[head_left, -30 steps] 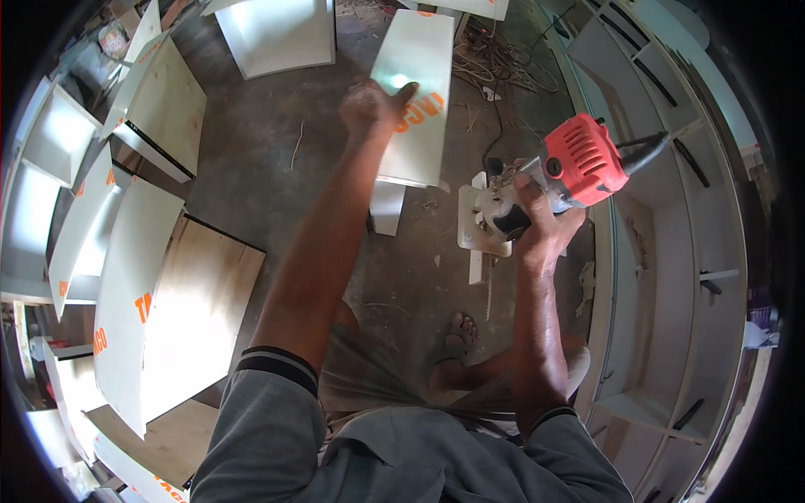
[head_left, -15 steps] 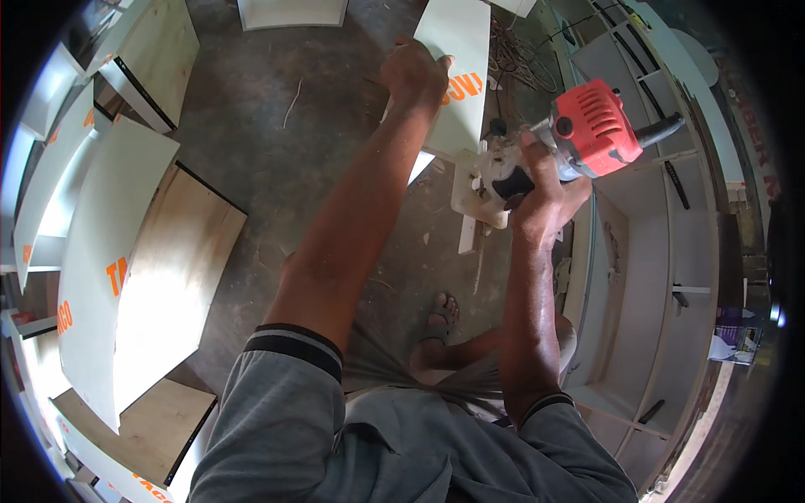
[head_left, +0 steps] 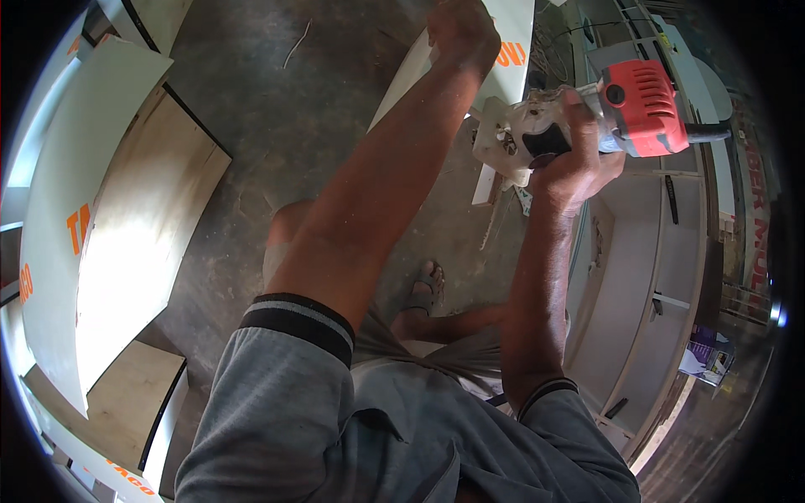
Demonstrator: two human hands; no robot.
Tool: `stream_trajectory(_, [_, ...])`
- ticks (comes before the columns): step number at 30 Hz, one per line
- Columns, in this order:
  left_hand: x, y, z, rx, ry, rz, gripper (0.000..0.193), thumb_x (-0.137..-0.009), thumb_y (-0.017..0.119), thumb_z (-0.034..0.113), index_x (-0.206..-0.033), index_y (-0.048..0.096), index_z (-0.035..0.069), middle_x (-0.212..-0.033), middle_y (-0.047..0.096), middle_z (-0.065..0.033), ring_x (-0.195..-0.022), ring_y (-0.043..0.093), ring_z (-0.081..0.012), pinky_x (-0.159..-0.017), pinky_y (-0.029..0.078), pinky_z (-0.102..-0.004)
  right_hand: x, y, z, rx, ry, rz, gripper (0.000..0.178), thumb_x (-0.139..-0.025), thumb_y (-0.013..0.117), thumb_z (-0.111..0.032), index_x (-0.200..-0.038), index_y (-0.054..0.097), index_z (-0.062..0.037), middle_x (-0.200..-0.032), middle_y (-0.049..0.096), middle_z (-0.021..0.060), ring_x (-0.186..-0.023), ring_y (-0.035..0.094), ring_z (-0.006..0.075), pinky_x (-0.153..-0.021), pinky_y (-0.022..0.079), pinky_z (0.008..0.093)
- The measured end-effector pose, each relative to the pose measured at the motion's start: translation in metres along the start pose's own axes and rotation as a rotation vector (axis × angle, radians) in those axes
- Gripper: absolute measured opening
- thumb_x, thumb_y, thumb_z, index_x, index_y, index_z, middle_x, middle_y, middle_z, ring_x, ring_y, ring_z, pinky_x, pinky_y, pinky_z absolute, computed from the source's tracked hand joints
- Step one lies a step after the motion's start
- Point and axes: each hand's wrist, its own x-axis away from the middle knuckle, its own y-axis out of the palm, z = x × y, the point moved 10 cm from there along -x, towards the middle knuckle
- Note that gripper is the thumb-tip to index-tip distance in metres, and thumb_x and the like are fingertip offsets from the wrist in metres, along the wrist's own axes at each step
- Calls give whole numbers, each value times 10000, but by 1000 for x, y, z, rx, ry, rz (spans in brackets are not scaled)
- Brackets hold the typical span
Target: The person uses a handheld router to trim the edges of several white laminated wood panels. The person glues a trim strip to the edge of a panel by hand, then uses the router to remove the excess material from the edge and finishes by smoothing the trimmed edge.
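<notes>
My right hand (head_left: 579, 159) is wrapped round the body of a trim router (head_left: 650, 109) with a red motor housing and a pale, dusty base. The router is tilted on its side, its base beside the near end of a white panel (head_left: 510, 80) with orange print; I cannot tell whether they touch. My left arm reaches forward across the white panel. At the upper edge of the view, my left hand (head_left: 464, 33) is bent over the panel's left side, fingers curled and partly hidden.
White and wood-faced cabinet boxes (head_left: 155, 218) stand at the left. Along the right is a long white cabinet frame (head_left: 633, 277) with compartments and black slides. Cables (head_left: 549, 54) lie beyond the panel. My sandalled foot (head_left: 428, 285) is on the grey floor (head_left: 251, 109), with scattered strips.
My right hand and the router have shifted right and slightly up in view. My left hand and the panel have also shifted up and right; the whole view has turned a little.
</notes>
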Motion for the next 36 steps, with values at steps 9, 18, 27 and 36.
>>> stream_trajectory(9, [14,15,3,-135,-35,-84,297,-882,703,274,-940,729,-16,-909,728,-221,-879,718,-380,-758,563,-463,0,-14,7,8,-52,23,316,-738,763,-125,-995,663,30,-881,644,65,-798,611,171,-796,501,328])
stream_trajectory(18, [37,35,17,-409,-86,-214,388,-938,655,351,-1076,714,-7,-930,739,-198,-879,729,-344,-729,572,-452,11,-46,19,-24,-71,61,285,-744,760,-119,-970,666,28,-872,649,62,-793,608,168,-795,497,318])
stream_trajectory(27, [47,36,30,-318,-6,-207,547,-935,652,353,-1272,608,-75,-917,740,-198,-834,738,-310,-671,573,-433,15,-61,7,-24,-85,94,253,-755,763,-126,-939,668,18,-858,649,58,-784,606,163,-782,496,317])
stream_trajectory(36, [50,47,45,-523,28,-206,642,-942,622,344,-1348,511,-140,-894,743,-183,-755,728,-287,-605,563,-429,9,-73,5,-37,-121,91,246,-761,768,-142,-927,668,10,-844,643,48,-766,598,157,-770,491,313])
